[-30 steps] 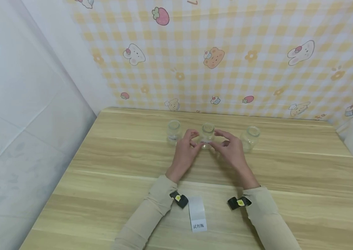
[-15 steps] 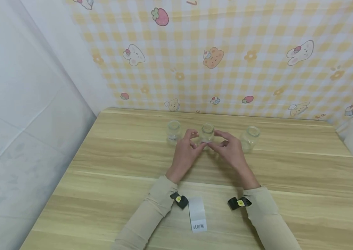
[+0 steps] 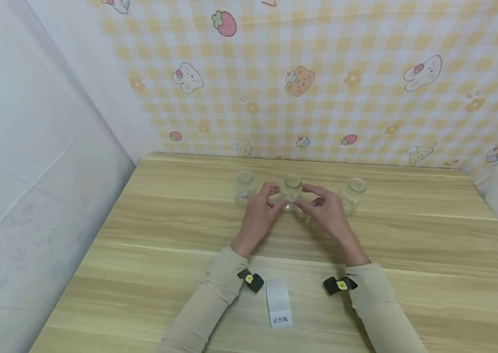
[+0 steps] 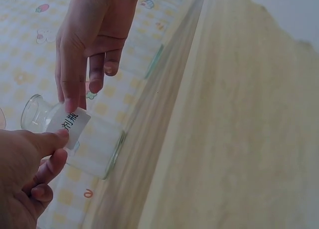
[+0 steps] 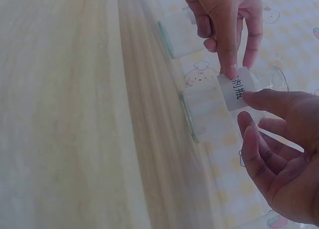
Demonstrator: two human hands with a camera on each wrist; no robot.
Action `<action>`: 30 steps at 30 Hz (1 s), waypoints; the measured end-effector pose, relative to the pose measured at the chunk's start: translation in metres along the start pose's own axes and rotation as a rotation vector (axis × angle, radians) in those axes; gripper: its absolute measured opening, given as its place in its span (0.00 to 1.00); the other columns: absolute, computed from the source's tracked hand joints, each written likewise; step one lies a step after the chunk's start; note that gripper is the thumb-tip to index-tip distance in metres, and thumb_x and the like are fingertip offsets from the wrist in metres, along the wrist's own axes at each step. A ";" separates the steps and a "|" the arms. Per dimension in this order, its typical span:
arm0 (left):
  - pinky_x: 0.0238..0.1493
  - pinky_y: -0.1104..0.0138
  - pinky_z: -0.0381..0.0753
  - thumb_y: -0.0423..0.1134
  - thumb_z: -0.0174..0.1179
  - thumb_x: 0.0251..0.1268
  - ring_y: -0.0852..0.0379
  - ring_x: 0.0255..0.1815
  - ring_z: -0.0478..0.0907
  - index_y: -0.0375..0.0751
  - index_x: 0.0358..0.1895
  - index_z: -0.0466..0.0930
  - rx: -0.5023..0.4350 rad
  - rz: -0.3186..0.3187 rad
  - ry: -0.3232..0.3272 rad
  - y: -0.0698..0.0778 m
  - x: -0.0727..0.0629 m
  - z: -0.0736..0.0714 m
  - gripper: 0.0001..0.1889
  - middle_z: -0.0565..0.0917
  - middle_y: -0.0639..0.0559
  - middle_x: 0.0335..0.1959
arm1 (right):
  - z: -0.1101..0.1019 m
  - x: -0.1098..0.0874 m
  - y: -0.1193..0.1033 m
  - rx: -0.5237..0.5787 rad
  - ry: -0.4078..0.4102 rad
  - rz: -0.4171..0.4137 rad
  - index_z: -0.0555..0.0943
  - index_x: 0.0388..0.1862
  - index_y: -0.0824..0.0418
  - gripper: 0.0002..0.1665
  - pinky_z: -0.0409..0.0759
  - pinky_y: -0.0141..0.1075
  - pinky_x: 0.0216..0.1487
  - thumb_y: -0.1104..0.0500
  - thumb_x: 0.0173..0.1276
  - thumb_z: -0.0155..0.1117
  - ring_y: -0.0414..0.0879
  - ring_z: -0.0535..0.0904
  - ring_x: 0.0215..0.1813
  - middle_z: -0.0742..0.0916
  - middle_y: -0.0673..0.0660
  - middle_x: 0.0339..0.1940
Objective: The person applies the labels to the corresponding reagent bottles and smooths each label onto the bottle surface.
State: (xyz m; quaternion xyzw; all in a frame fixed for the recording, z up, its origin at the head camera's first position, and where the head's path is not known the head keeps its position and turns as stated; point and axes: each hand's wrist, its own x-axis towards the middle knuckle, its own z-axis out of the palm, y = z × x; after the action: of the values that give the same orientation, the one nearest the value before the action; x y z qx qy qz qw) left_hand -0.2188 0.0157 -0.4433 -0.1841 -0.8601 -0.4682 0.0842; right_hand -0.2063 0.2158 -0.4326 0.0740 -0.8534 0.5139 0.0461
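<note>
A small clear glass jar (image 3: 292,189) stands upright between both hands. On its front lies a white label (image 5: 230,95) with handwritten dark characters, one corner standing out from the glass in the left wrist view. My left hand (image 3: 260,214) holds the jar from the left, its thumb pressing the label. From the right, my right hand (image 3: 326,212) holds it too, with the thumb on the label's other end. The index fingers reach round the jar's sides; the back of the glass is hidden from the wrist views.
Another glass jar (image 3: 244,182) with a label stands to the left, and a third jar (image 3: 355,195) to the right. Nearer the body, a pale paper strip (image 3: 278,296) bearing one written label lies on the wooden table (image 3: 143,284). A checked cloth (image 3: 249,88) hangs behind.
The thumbs met at the middle of the label half a second ago and have now drawn slightly apart along it. The jars and paper strip have stayed put.
</note>
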 end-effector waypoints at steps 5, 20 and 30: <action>0.40 0.63 0.85 0.36 0.69 0.69 0.51 0.40 0.89 0.36 0.59 0.74 -0.012 0.005 0.002 -0.002 0.000 0.001 0.20 0.86 0.39 0.58 | -0.001 0.000 0.001 0.007 -0.003 -0.003 0.80 0.68 0.65 0.29 0.78 0.31 0.24 0.60 0.69 0.74 0.47 0.87 0.34 0.85 0.63 0.62; 0.27 0.72 0.79 0.27 0.67 0.68 0.59 0.24 0.81 0.36 0.58 0.75 -0.020 0.017 0.008 -0.002 -0.001 0.001 0.19 0.85 0.38 0.59 | -0.002 0.000 0.002 0.025 -0.014 0.007 0.79 0.68 0.65 0.27 0.76 0.33 0.21 0.62 0.71 0.71 0.57 0.88 0.34 0.85 0.63 0.63; 0.25 0.74 0.75 0.32 0.73 0.64 0.62 0.21 0.77 0.33 0.58 0.75 -0.015 0.041 0.011 -0.002 0.000 0.005 0.23 0.87 0.37 0.51 | 0.005 0.000 0.001 -0.004 0.009 0.013 0.77 0.69 0.64 0.33 0.79 0.31 0.26 0.60 0.67 0.76 0.49 0.87 0.36 0.84 0.64 0.63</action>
State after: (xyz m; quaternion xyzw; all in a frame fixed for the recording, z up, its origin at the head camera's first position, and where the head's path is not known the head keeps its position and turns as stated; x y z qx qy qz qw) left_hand -0.2194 0.0188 -0.4473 -0.1998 -0.8522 -0.4737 0.0972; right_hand -0.2062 0.2121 -0.4353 0.0662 -0.8546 0.5129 0.0466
